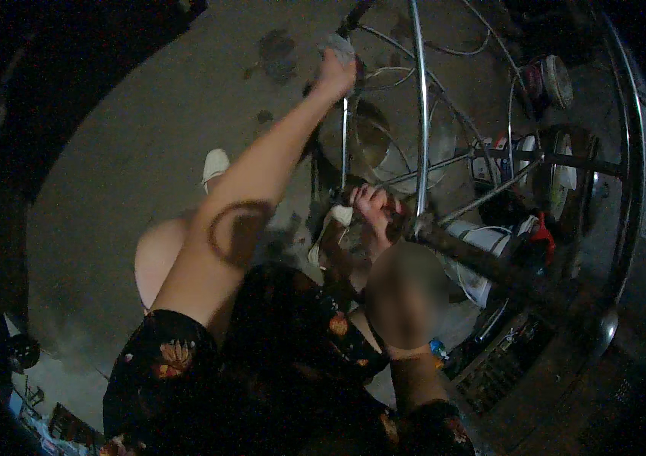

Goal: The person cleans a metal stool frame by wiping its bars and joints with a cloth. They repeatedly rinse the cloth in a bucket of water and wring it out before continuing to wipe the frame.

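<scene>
Bare grey concrete floor (148,137) lies below. Left hand (336,72) reaches out, its grip pressed on a pale grey cloth (340,45) against the chrome bicycle-wheel rim (418,91), probably to wipe it. Right hand (374,207), nearer the body, clenches a dark metal bar (490,262), apparently steadying the frame.
</scene>
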The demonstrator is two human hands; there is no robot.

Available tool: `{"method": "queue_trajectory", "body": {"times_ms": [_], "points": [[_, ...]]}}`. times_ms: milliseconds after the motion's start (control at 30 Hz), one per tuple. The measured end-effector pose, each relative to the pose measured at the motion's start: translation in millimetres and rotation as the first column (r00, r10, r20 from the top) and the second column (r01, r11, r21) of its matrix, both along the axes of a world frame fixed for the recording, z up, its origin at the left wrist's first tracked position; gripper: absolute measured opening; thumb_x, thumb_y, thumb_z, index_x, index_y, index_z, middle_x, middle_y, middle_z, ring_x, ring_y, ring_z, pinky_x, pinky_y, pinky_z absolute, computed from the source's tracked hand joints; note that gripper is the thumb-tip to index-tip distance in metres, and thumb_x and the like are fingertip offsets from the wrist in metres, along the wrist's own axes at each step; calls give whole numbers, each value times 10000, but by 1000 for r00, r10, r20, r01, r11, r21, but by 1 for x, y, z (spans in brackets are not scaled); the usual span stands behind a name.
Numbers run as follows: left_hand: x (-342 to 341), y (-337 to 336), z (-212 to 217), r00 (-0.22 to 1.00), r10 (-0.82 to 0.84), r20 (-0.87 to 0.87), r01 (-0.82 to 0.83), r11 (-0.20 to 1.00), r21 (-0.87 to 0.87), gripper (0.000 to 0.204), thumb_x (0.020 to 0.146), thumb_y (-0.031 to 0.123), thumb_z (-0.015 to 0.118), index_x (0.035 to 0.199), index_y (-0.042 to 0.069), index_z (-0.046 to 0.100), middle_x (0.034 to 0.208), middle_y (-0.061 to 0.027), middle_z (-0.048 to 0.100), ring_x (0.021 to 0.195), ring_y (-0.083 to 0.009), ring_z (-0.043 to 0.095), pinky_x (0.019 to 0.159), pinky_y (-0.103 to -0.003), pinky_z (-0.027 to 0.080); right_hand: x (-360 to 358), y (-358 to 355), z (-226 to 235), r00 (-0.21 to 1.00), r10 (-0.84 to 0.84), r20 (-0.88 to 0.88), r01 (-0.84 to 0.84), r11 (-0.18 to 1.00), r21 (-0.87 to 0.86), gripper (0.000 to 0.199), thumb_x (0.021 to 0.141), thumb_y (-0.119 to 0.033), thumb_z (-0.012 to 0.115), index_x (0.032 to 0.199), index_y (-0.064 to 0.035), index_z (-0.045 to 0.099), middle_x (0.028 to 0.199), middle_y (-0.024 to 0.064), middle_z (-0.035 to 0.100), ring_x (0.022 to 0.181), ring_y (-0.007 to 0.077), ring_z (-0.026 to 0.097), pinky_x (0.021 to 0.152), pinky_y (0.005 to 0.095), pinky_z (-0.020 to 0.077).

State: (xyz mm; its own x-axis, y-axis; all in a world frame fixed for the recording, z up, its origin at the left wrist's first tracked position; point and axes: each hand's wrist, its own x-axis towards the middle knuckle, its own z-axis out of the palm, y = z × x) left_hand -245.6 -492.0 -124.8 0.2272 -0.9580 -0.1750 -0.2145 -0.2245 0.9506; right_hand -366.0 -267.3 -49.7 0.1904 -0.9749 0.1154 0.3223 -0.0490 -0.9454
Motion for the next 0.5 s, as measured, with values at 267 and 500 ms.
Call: {"method": "queue_trajectory", "body": {"times_ms": [267,500], "points": [[-3,172,-24,965,-142,-220,190,958,215,761,794,315,597,1334,-8,170,1209,-245,465,1118,-347,470,918,-390,383,40,-6,3,956,-289,59,276,947,167,165,812,-85,519,677,-75,424,660,34,419,638,156,401,757,328,379],[-5,216,-34,853,-246,-461,242,968,-69,686,817,393,589,1298,-14,317,1202,-196,487,1109,-263,474,917,-330,372,27,2,35,939,-342,22,326,910,256,250,810,-120,527,621,-104,364,575,-16,306,551,125,311,716,311,383]]}}
